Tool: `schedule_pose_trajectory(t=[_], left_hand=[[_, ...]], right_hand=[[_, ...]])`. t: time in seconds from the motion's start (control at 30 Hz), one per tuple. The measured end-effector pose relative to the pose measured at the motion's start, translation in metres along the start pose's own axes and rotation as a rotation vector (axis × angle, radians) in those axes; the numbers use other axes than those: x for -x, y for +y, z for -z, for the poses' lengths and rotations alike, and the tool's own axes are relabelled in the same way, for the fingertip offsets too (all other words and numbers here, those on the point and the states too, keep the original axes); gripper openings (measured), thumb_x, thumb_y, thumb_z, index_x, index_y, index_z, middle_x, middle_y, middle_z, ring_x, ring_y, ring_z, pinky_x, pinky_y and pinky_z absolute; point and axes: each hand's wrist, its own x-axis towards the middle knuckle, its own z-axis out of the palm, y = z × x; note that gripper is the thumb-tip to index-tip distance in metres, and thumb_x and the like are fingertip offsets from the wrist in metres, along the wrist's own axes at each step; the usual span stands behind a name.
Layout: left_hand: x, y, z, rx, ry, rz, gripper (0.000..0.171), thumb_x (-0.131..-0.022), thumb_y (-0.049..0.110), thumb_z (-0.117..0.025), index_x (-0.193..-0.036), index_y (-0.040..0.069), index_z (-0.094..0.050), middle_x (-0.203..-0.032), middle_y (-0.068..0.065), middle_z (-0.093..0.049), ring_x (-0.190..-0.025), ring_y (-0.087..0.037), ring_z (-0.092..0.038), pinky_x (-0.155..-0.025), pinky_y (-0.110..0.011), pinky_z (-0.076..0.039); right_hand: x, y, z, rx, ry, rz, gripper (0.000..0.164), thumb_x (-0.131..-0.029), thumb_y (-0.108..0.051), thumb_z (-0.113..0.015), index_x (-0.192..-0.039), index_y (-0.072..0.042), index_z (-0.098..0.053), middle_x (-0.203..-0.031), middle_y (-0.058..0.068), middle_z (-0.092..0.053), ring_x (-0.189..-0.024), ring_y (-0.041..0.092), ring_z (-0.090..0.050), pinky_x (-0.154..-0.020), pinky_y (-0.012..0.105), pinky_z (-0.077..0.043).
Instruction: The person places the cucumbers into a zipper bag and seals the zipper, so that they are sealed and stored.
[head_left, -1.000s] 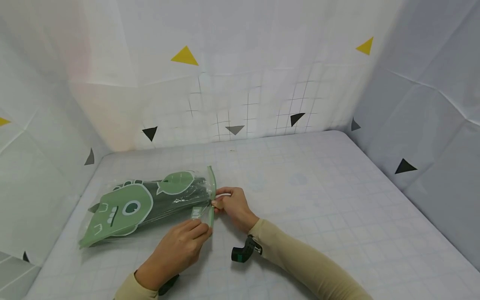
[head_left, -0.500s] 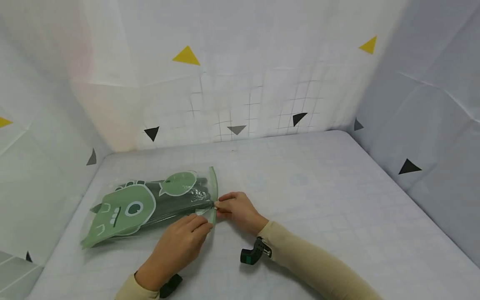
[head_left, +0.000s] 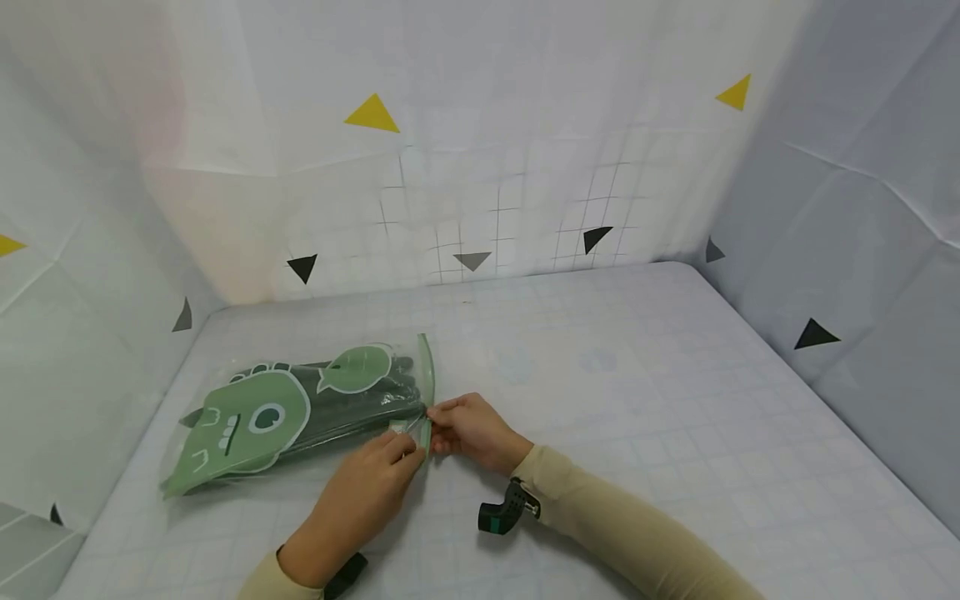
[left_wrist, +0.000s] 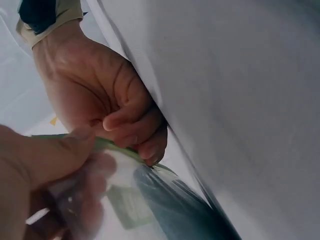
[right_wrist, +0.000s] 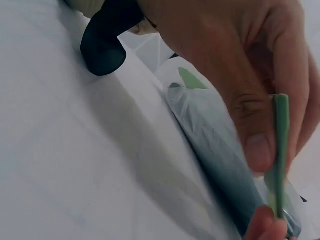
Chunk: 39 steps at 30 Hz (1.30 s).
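A clear plastic zip bag [head_left: 262,417] with a green cartoon monster print lies on the left of the table. Inside it is something dark and folded, whose kind I cannot tell. My left hand [head_left: 363,496] pinches the near end of the bag's green zip edge [head_left: 427,367], thumb on one face, as the right wrist view shows. Further up the same edge, my right hand [head_left: 480,433] pinches it with curled fingers. In the left wrist view the right hand [left_wrist: 100,90] is at the green strip, beside the left thumb [left_wrist: 60,155].
The white table [head_left: 637,400] has a faint grid and a rounded far corner. White sheets [head_left: 525,125] with yellow and dark triangles stand around it. A black wrist camera [head_left: 501,510] hangs under the right sleeve.
My right hand has come slightly nearer along the zip edge, toward the left hand, and its fingers have drawn closer together. The left hand and the bag have hardly moved.
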Motion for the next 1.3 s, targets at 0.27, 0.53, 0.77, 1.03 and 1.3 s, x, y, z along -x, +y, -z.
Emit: schedule_pose_trajectory(t=[0.27,0.53,0.77,1.03,1.3], left_hand=[[0.000,0.000,-0.007,-0.042,0.080,-0.136,0.023,-0.071,-0.012,-0.073,-0.092,-0.003,-0.074,-0.086,-0.004,-0.061,-0.076,-0.019,-0.056,-0.067,-0.030,-0.052],[-0.002,-0.002,0.000,-0.023,0.069,-0.124,0.022,-0.074,-0.013,-0.072,-0.093,-0.004,-0.075,-0.085,-0.004,-0.061,-0.074,-0.019,-0.055,-0.065,-0.031,-0.051],[-0.002,0.002,0.003,-0.011,0.081,-0.104,0.025,-0.070,-0.015,-0.074,-0.092,-0.002,-0.076,-0.087,-0.004,-0.063,-0.076,-0.019,-0.058,-0.068,-0.032,-0.053],[-0.007,0.008,0.004,-0.035,0.068,-0.076,0.027,-0.071,-0.015,-0.079,-0.096,-0.003,-0.078,-0.089,-0.007,-0.066,-0.079,-0.021,-0.060,-0.072,-0.033,-0.055],[-0.003,0.007,0.005,-0.041,0.072,-0.090,0.024,-0.073,-0.014,-0.074,-0.095,-0.004,-0.077,-0.090,-0.007,-0.066,-0.079,-0.021,-0.059,-0.070,-0.032,-0.054]], right_hand=[[-0.001,0.000,-0.007,0.066,0.073,0.068,0.028,-0.104,-0.001,-0.055,-0.080,0.002,-0.067,-0.067,0.008,-0.059,-0.056,0.012,-0.055,-0.054,0.024,-0.048],[-0.003,-0.009,-0.012,0.068,0.104,0.075,0.024,-0.104,-0.001,-0.055,-0.088,0.008,-0.070,-0.068,0.008,-0.059,-0.057,0.014,-0.055,-0.053,0.024,-0.046],[-0.009,-0.014,-0.011,0.070,0.171,0.074,0.021,-0.103,-0.001,-0.056,-0.093,0.010,-0.072,-0.070,0.007,-0.058,-0.056,0.013,-0.052,-0.052,0.024,-0.046],[-0.017,-0.021,-0.004,0.078,0.234,0.062,0.018,-0.102,-0.003,-0.059,-0.094,0.008,-0.072,-0.077,0.008,-0.061,-0.061,0.014,-0.057,-0.054,0.024,-0.050],[-0.024,-0.022,-0.006,0.125,0.222,0.090,0.022,-0.101,-0.001,-0.057,-0.088,0.008,-0.073,-0.073,0.008,-0.061,-0.058,0.014,-0.055,-0.054,0.024,-0.050]])
